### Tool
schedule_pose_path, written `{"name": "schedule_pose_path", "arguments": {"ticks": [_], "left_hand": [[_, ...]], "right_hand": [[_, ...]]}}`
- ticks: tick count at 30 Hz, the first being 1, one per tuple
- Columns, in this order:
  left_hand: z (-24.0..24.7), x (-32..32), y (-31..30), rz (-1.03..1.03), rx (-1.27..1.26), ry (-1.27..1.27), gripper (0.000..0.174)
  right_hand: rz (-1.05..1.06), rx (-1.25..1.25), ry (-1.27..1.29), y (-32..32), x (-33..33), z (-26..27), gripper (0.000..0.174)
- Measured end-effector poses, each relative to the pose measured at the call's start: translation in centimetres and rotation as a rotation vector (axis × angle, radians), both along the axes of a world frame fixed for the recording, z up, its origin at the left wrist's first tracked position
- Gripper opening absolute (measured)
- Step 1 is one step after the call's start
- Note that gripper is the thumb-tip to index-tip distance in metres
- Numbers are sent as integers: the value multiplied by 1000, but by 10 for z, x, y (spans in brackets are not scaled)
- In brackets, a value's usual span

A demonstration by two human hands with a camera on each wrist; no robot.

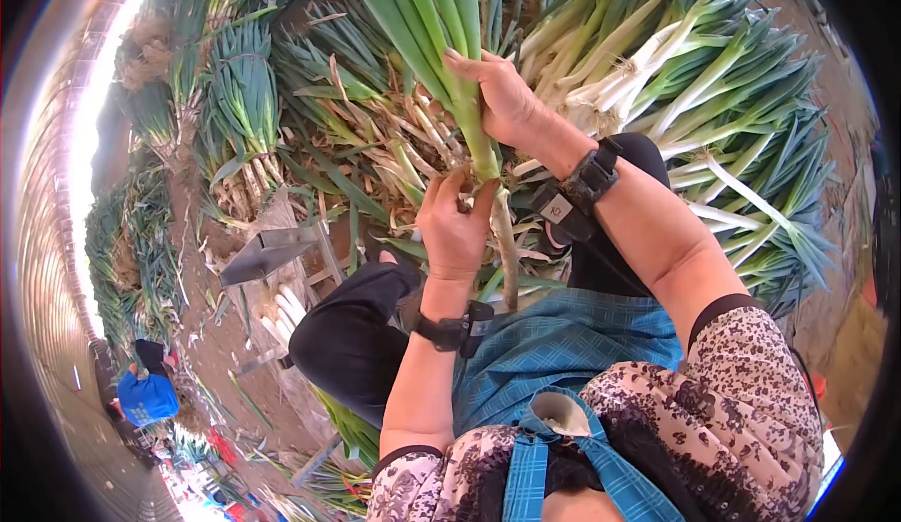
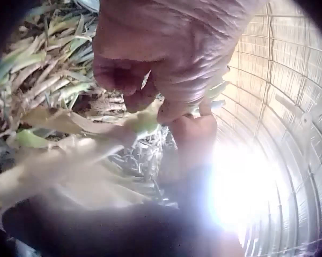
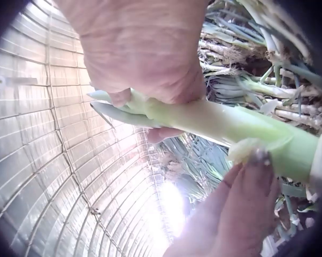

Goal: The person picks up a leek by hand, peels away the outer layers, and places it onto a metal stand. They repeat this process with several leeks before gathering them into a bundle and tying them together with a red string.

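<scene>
A big green onion (image 1: 472, 137) stands at a slant before the person, green leaves up. The right hand (image 1: 507, 99) grips it where the leaves meet the stalk. Lower down, the left hand (image 1: 453, 226) pinches at the stalk's outer layer between thumb and fingers. From there a dull brownish length (image 1: 507, 250) hangs toward the lap. In the right wrist view, the left thumb and fingers (image 3: 241, 209) press a loosened flap on the pale stalk (image 3: 204, 120). The left wrist view has the left hand (image 2: 171, 48) above a blurred pale strip (image 2: 59, 171).
A large heap of pale-stemmed green onions (image 1: 648, 71) lies at the right. Dry leaf scraps (image 1: 413, 137) and untrimmed onions lie ahead, with tied bundles (image 1: 244, 99) at the left. A metal piece (image 1: 267, 254) stands near the knee. Another person in blue (image 1: 145, 395) is far left.
</scene>
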State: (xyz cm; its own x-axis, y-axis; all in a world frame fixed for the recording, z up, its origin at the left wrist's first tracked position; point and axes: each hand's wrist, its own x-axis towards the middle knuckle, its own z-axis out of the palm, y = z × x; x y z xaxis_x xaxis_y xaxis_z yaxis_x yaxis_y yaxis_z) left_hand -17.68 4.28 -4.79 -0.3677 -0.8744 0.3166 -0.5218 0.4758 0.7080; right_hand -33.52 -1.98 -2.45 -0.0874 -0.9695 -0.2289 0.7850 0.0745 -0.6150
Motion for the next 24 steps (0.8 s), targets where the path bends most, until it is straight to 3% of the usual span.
{"name": "schedule_pose_path", "arguments": {"ticks": [4,6,8,9,11,12,14,16,18,19,20,24], "left_hand": [[-19,-5,2,-106,-231,-34,10],[-37,5,16,-164,-167,-111,8],[-70,24,42,-419,-221,-200,11],[-67,32,47,-422,-229,-201,11],[-56,48,54,-512,434,-316,17],[-48,51,50,-515,444,-316,17],[6,36,25,-165,649,-152,25],[11,26,0,-52,624,147,31],[14,15,-15,-70,605,244,28],[15,14,-21,-118,720,252,26],[15,13,-24,-168,835,257,24],[21,11,-17,-169,882,283,19]], "right_hand": [[-112,122,61,2,5,4,22],[-150,106,69,-5,-2,2,23],[-187,83,77,-9,-14,3,24],[-107,17,59,-8,-24,4,32],[-58,-33,52,-3,-31,12,49],[-59,-23,50,-1,-34,8,49],[115,-163,8,2,-41,2,48],[176,-167,-67,6,-35,5,47],[244,-190,-207,10,-28,7,45],[319,-210,-256,9,-27,5,46],[316,-211,-256,8,-28,3,46],[361,-209,-230,8,-27,-5,46]]}}
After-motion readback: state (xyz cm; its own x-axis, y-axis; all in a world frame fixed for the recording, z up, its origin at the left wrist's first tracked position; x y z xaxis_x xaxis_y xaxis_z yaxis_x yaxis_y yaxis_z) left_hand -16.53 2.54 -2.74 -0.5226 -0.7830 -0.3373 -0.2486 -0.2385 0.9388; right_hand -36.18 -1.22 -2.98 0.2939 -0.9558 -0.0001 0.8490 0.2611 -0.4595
